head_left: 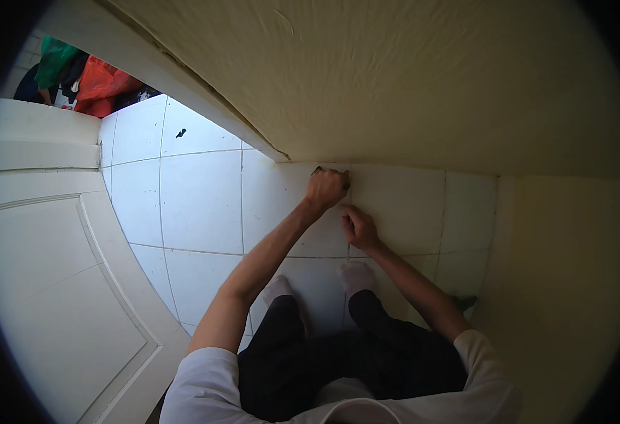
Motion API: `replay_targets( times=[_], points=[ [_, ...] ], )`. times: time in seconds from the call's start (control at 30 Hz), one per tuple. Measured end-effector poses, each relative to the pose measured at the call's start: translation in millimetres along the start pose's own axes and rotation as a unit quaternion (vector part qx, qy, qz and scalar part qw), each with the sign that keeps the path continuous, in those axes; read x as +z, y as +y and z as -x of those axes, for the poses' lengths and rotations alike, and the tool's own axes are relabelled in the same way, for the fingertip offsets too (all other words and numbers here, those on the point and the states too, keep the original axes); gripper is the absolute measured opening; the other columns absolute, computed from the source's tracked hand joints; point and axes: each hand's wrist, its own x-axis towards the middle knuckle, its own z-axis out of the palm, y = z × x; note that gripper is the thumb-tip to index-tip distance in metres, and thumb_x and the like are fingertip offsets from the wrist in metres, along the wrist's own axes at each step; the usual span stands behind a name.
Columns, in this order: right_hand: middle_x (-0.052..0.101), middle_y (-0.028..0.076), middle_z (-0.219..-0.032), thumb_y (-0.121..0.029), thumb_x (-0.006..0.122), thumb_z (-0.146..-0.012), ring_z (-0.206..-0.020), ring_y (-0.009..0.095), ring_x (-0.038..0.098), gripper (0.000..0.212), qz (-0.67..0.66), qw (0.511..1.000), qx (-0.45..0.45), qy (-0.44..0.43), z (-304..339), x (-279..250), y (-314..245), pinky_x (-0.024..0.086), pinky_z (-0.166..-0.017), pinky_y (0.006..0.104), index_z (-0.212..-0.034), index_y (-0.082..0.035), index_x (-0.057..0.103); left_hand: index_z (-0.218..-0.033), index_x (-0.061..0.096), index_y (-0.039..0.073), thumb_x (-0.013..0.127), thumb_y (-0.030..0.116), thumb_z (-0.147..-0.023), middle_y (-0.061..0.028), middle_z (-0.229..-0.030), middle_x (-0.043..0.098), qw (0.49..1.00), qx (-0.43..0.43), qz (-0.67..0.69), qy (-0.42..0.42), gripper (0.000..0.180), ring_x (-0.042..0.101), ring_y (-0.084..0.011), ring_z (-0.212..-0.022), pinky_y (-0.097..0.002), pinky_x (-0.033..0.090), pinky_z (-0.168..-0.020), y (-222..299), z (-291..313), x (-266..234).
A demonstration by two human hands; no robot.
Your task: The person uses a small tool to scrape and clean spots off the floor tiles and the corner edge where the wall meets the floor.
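My left hand (328,188) is closed in a fist low against the foot of the wall, above the tiled floor (289,226). Small dark bits show at both sides of the fist, but what it grips is mostly hidden. Just nearer to me, on the right, is my right hand (360,229). Its index finger reaches toward the left hand with the thumb apart below it, and nothing plainly shows between them. The two hands are close but do not appear to touch.
A cream wall (409,85) rises in front, ending at a door frame (204,88). A white panelled door (55,261) stands at left. Red (105,81) and green bags (57,60) lie beyond the doorway. A small dark object (180,133) and a dark green item (465,302) lie on the floor.
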Motion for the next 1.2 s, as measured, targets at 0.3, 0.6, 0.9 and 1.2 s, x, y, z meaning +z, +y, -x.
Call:
replay_targets(
  times=[0.3, 0.6, 0.9, 1.2],
  points=[
    [0.064, 0.009, -0.078, -0.008, 0.063, -0.091, -0.058, 0.023, 0.060, 0.028, 0.001, 1.000, -0.010, -0.008, -2.1, 2.4, -2.3, 0.051, -0.056, 0.0370, -0.119, -0.005, 0.066, -0.084, 0.075, 0.010, 0.065, 0.019, -0.086, -0.0180, -0.076, 0.072, 0.999, -0.036, 0.028, -0.017, 0.014, 0.073, -0.0358, -0.070, -0.0480, 0.059, -0.068, -6.1, -3.7, 2.8],
    [0.064, 0.011, -0.081, -0.009, 0.062, -0.092, -0.060, 0.024, 0.062, 0.027, 0.004, 1.000, -0.015, -0.009, -3.5, 1.7, -5.4, 0.052, -0.058, 0.0367, -0.118, -0.005, 0.065, -0.085, 0.076, 0.011, 0.062, 0.021, -0.088, -0.0180, -0.078, 0.073, 0.999, -0.026, 0.012, -0.031, 0.016, 0.074, -0.0362, -0.072, -0.0480, 0.060, -0.068, -9.3, -8.1, -6.2],
    [0.064, 0.011, -0.084, -0.008, 0.061, -0.092, -0.062, 0.024, 0.062, 0.026, 0.012, 1.000, -0.004, -0.025, -2.2, -1.3, -5.0, 0.052, -0.059, 0.0372, -0.118, -0.005, 0.065, -0.084, 0.076, 0.012, 0.063, 0.020, -0.088, -0.0156, -0.082, 0.074, 0.999, -0.031, 0.033, -0.022, 0.016, 0.074, -0.0363, -0.074, -0.0488, 0.060, -0.071, -5.0, -3.8, -6.8],
    [0.064, 0.011, -0.085, -0.008, 0.061, -0.092, -0.063, 0.025, 0.063, 0.025, 0.012, 1.000, -0.023, -0.012, -1.5, -3.7, -3.5, 0.052, -0.059, 0.0370, -0.117, -0.005, 0.065, -0.090, 0.075, 0.012, 0.061, 0.021, -0.091, -0.0174, -0.081, 0.073, 0.998, -0.008, 0.059, -0.010, 0.017, 0.072, -0.0389, -0.077, -0.0500, 0.058, -0.073, -12.9, -4.7, -10.4]
  ],
)
